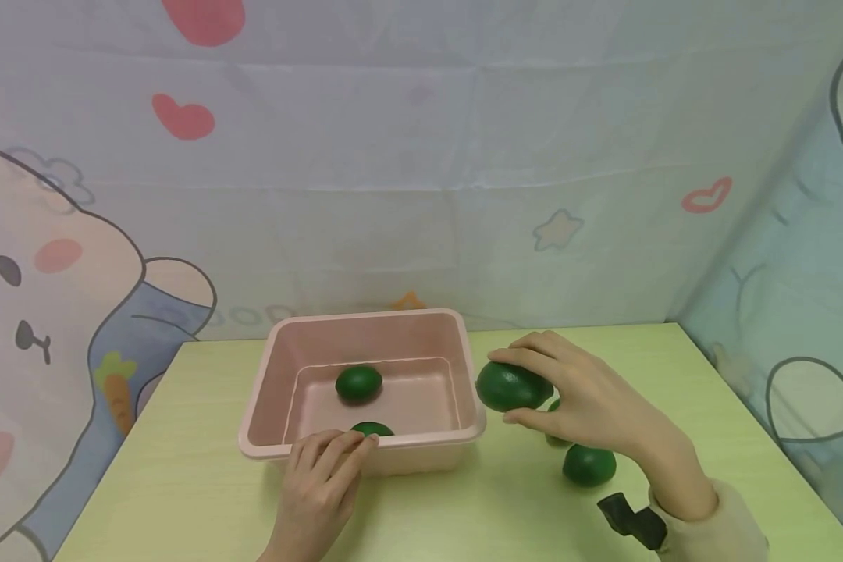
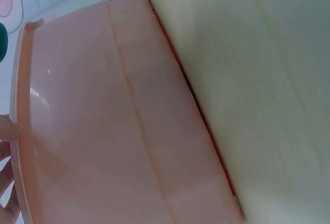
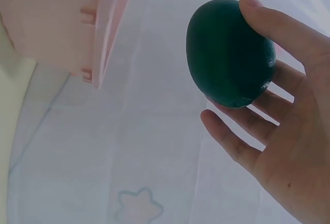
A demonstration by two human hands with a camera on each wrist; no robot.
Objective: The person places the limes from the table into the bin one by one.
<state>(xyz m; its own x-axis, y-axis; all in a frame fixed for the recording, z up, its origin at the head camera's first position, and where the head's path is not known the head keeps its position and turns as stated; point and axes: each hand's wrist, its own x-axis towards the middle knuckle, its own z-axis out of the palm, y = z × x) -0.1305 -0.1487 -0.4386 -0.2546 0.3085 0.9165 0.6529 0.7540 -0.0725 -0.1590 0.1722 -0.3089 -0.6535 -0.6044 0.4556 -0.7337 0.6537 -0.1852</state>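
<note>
A pink plastic basin (image 1: 421, 454) stands on the table. My left hand (image 1: 319, 484) holds its front rim, fingers bent over the edge; in the left wrist view those fingers (image 2: 6, 131) show beside the rim. Inside the basin lie a dark green oval fruit (image 1: 358, 384) and a second green fruit (image 1: 372, 428), partly hidden by the front wall. Right of the basin, my right hand (image 1: 583, 390) grips another green fruit (image 1: 509, 386) between thumb and fingers, raised above the table. That held fruit (image 3: 227, 54) is smooth and glossy in the right wrist view.
Beneath my right hand, a green fruit (image 1: 588, 466) rests on the pale green table (image 1: 520, 515). Another fruit (image 1: 556, 429) is mostly hidden behind the hand. A printed cloth (image 1: 365, 234) hangs behind the table and along its sides. A black strap (image 1: 632, 521) is at my right wrist.
</note>
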